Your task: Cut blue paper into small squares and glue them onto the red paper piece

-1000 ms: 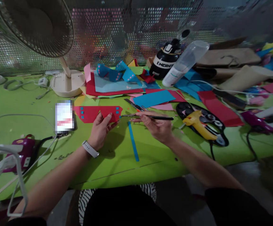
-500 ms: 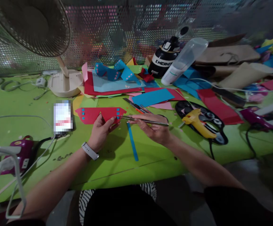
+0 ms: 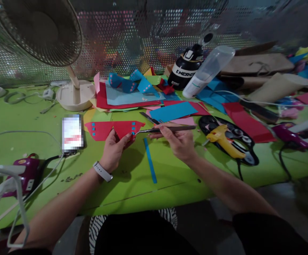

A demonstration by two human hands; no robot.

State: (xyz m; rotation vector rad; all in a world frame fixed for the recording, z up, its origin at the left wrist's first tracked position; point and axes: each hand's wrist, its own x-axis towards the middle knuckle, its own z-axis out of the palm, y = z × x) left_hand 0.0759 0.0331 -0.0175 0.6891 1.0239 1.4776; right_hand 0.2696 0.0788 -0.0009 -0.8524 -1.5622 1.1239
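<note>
My left hand [image 3: 116, 149] pinches the lower edge of a red paper cutout [image 3: 102, 130] with a notch in its top middle. Small blue paper squares [image 3: 133, 124] sit in a column near each end of it. Held like a pen in my right hand [image 3: 179, 142] is a pair of metal tweezers [image 3: 167, 129]. Their tips touch or nearly touch the lowest blue square at the right end, beside my left thumb. A narrow blue paper strip [image 3: 150, 161] lies on the table between my hands.
A yellow glue gun [image 3: 225, 141] rests on a black palette-shaped tray [image 3: 206, 122] at right. Behind are coloured paper sheets [image 3: 172, 112], a black bottle [image 3: 182, 69] and a clear bottle [image 3: 209, 71]. To the left stand a phone [image 3: 72, 132], a fan [image 3: 75, 95] and a purple power adapter [image 3: 23, 170].
My right hand has turned, and the tweezers' tips now reach the lowest blue square from slightly below. The left hand keeps its hold on the red paper. The whole view has shifted slightly.
</note>
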